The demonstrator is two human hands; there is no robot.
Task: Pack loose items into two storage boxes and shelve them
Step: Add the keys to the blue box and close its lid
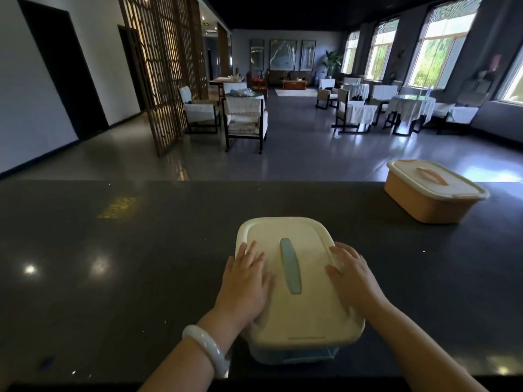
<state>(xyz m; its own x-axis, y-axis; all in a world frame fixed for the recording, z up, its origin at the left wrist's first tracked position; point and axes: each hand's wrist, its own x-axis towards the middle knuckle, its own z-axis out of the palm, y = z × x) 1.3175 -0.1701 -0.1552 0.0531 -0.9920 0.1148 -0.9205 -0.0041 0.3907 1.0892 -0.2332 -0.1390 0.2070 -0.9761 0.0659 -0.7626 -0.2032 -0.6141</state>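
On the dark counter (141, 250), my left hand (246, 281) and right hand (353, 278) press flat on the blue box's lid (305, 312); smooth, stiff plastic, better lifted by its handle (290, 264).

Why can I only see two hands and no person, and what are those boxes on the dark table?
The camera sits on the person's head and looks forward and down, so you see only their arms and hands. There is no robot here. The left hand, the one with a pale bracelet on its wrist, and the right hand both lie flat on the cream lid of a storage box with a blue handle. They press on it; nothing is lifted. Farther away on the right stands an orange box, its lid on too. Both sit on a dark shiny counter. Behind it is a big room with chairs and windows.
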